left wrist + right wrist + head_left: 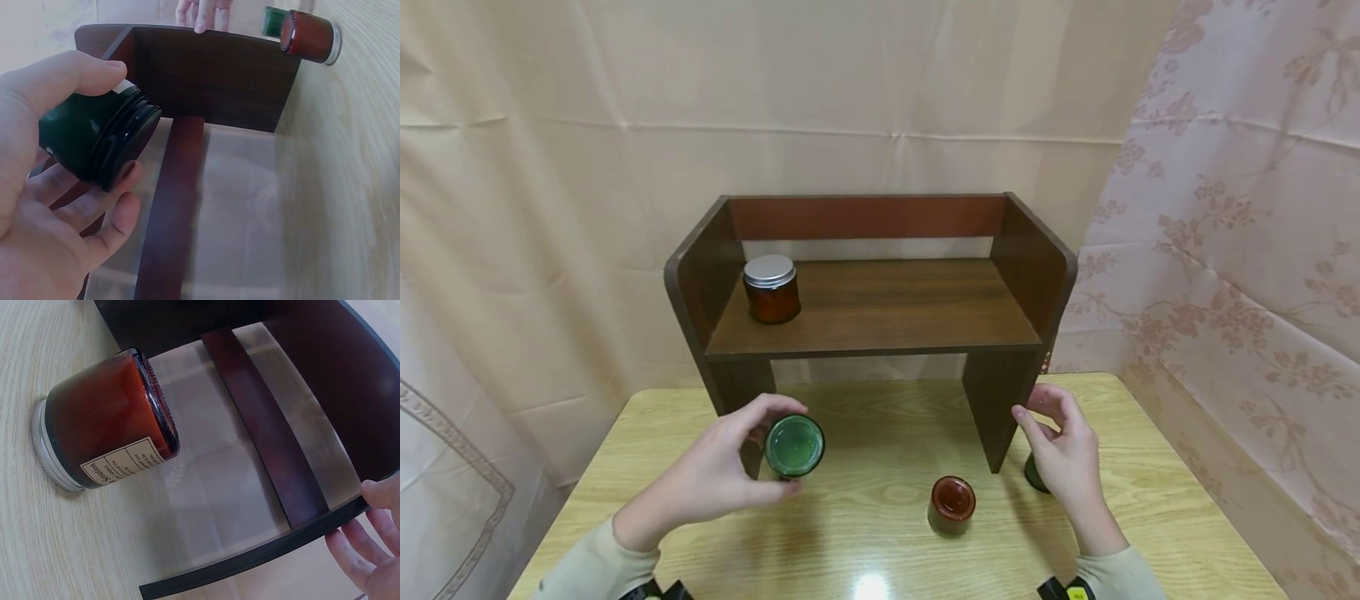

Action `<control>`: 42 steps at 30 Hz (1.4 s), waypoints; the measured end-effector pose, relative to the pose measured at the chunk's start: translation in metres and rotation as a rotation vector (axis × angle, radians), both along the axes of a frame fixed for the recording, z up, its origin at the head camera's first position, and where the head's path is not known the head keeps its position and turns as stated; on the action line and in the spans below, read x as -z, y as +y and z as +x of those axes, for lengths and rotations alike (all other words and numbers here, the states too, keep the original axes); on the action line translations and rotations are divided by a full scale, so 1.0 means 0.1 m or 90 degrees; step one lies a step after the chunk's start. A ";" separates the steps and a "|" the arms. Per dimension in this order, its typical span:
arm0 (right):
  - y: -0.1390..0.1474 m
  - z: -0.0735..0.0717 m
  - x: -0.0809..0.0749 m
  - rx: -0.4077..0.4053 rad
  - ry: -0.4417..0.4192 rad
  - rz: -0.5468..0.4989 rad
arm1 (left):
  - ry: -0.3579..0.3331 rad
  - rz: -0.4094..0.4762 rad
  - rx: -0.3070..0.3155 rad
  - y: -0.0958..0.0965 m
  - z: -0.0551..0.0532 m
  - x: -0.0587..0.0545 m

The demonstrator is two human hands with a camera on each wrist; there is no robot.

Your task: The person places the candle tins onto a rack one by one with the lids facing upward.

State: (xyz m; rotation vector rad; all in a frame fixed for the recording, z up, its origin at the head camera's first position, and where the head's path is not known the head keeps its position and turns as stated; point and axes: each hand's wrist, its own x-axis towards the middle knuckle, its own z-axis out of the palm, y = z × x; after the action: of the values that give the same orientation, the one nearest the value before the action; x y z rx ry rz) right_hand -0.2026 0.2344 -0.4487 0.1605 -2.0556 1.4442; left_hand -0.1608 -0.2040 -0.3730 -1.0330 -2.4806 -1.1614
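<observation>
My left hand point(730, 467) holds a green glass jar point(794, 447) with a black lid, thumb on one side and fingers on the other. Its base faces up in the head view, and the black lid points toward the table in the left wrist view. With thumb and fingertips, my right hand point(1063, 446) pinches the front edge of the right side panel of a dark brown wooden shelf point(887, 333). An amber glass candle jar point(106, 419) stands upside down on its silver lid between my hands. Mostly hidden behind my right hand is another green jar point(1036, 473).
On the shelf board, at its left end, an upright amber jar point(772, 292) with a silver lid stands. The shelf rests on a light wood table point(865, 517). A beige curtain point(850, 83) hangs behind, and a floral curtain point(1247, 250) hangs at the right.
</observation>
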 end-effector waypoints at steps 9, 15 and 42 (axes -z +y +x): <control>0.00 0.00 -0.01 -0.003 0.000 0.006 | 0.024 0.013 -0.006 0.04 -0.01 -0.06; 0.01 0.01 -0.01 -0.004 -0.001 0.008 | 0.026 0.016 -0.014 0.06 -0.02 -0.09; 0.01 0.00 0.01 -0.007 0.013 0.002 | 0.018 0.075 0.020 0.09 -0.07 -0.16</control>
State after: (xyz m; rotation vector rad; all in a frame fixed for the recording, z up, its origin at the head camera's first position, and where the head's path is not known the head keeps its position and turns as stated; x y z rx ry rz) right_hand -0.2028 0.2349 -0.4498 0.1866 -2.0444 1.4393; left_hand -0.1679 -0.1953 -0.3570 -1.0520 -2.3514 -1.2763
